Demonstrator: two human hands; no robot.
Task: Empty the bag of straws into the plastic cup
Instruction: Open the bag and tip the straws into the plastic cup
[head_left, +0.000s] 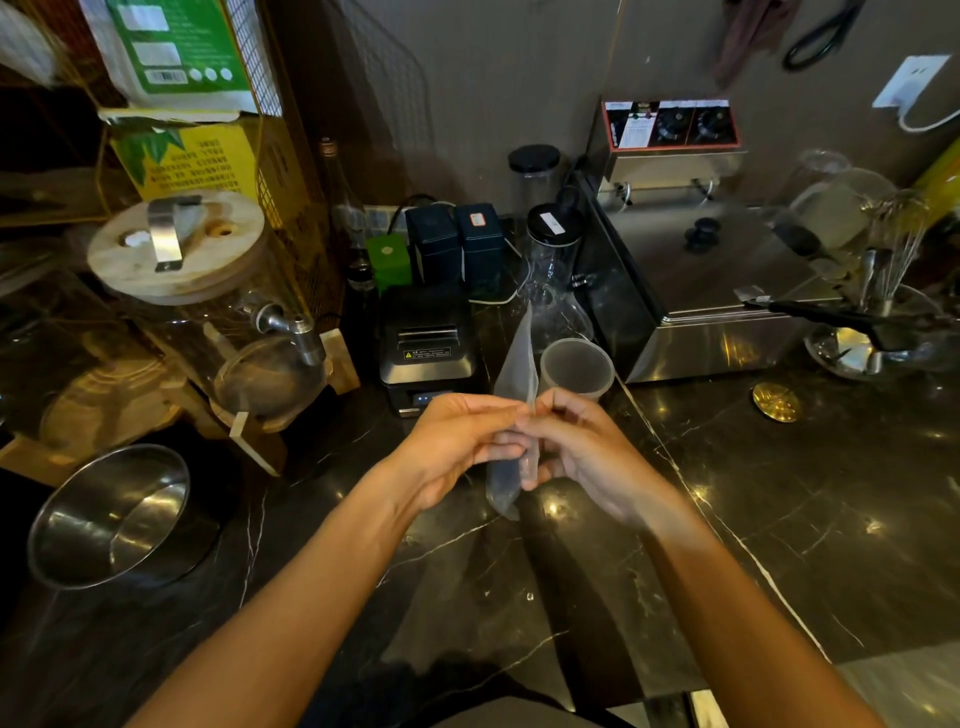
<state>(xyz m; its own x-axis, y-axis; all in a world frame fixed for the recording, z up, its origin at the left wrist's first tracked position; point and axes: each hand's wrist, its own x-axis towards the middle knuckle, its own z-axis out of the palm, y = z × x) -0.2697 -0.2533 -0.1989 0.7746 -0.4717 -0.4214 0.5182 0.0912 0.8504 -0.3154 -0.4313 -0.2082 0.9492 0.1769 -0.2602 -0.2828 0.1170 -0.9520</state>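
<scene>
A long, narrow translucent bag of straws (516, 364) stands nearly upright above the dark marble counter, held between both hands. My left hand (451, 447) pinches its left edge at mid height. My right hand (582, 447) grips the same stretch from the right, fingers wrapped around the lower part. The bag's bottom end hangs below the hands. Just behind the bag and my right hand stands the frosted plastic cup (576, 368), upright, its mouth open; nothing shows inside it.
A black receipt printer (428, 348) sits left of the cup, a steel fryer (696, 280) to its right. A glass dispenser with a wooden lid (176, 244) and a steel bowl (117, 514) stand at the left. A gold disc (775, 401) lies on the counter at right.
</scene>
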